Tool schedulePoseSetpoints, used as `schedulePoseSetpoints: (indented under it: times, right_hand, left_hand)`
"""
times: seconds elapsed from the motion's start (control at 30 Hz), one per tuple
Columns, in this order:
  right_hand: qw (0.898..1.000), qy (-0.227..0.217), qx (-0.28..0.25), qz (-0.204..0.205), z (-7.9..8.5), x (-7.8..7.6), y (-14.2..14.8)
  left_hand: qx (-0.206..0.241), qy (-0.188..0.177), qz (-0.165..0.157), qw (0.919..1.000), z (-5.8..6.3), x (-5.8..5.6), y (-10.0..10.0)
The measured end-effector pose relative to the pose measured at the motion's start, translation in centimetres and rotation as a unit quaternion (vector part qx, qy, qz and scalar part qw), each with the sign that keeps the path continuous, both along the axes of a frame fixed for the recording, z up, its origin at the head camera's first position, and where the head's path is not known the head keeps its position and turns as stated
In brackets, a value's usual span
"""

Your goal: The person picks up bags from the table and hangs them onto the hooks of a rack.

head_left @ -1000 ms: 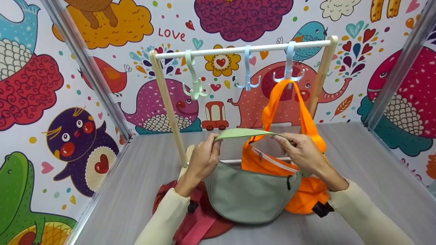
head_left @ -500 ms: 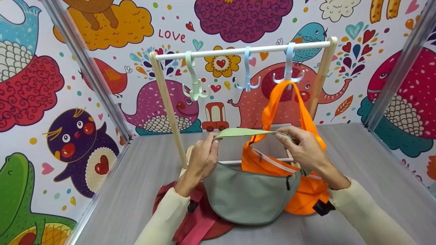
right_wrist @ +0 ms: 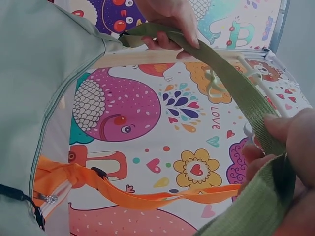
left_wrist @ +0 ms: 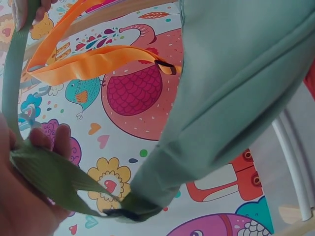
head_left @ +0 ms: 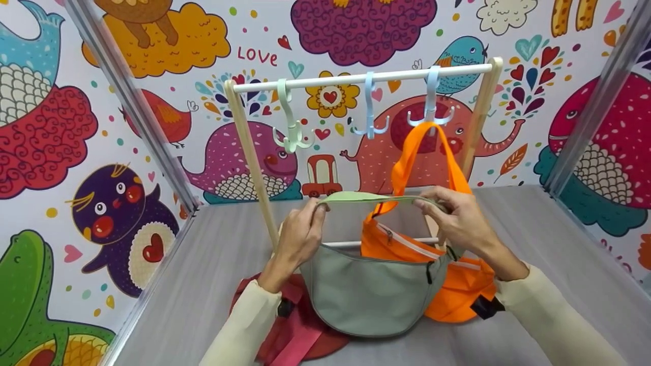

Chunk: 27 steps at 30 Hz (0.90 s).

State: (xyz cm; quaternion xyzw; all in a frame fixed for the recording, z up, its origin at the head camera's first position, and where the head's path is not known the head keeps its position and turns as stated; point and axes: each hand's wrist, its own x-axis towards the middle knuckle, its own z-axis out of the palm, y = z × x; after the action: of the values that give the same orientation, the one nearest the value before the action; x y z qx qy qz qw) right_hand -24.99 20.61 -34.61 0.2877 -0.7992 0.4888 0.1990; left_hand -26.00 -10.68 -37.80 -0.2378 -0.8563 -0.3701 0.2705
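A grey-green waist bag (head_left: 374, 295) hangs upright from its light green strap (head_left: 363, 197), which is stretched between both hands. My left hand (head_left: 299, 231) pinches the strap near its left end; in the left wrist view the strap (left_wrist: 54, 177) runs through the fingers down to a dark buckle. My right hand (head_left: 460, 218) pinches the strap's other end between thumb and fingers, and a loop of it folds over in the right wrist view. Behind the grey-green bag, an orange waist bag (head_left: 389, 239) hangs by its strap from the right blue hook (head_left: 431, 99), partly covered.
A wooden rack with a white rail (head_left: 330, 81) stands behind the hands. It carries a mint hook (head_left: 291, 119) at left and a blue hook (head_left: 370, 107) mid-rail. A red bag (head_left: 290, 330) lies on the grey table (head_left: 183, 284), partly under the left forearm.
My right hand has shifted slightly right and up, drawing the strap a little wider. The left hand has moved slightly left. The grey-green bag barely moves.
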Motion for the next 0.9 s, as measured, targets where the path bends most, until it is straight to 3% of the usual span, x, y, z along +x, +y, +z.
schedulePoseSetpoints:
  times: [0.17, 0.3, 0.63, 0.9]
  right_hand:
    - [0.997, 0.055, -0.007, -0.05, 0.4, -0.2, -0.1]
    - [0.994, 0.086, -0.023, -0.067, 0.6, -0.4, -0.4]
    - [0.99, 0.085, -0.032, -0.106, 1.5, -0.6, -0.9]
    - [0.984, 0.111, -0.059, -0.127, 2.0, -1.3, -1.9]
  left_hand:
    - [0.007, -0.001, -0.012, 0.9999, 0.3, 0.1, -0.1]
    - [0.0, 0.004, -0.014, 0.9999, 0.7, 0.2, 0.1]
    - [-0.018, 0.006, -0.013, 0.9997, 1.6, 0.1, 0.7]
    - [0.015, 0.012, -0.026, 0.9995, 3.0, -0.2, 1.2]
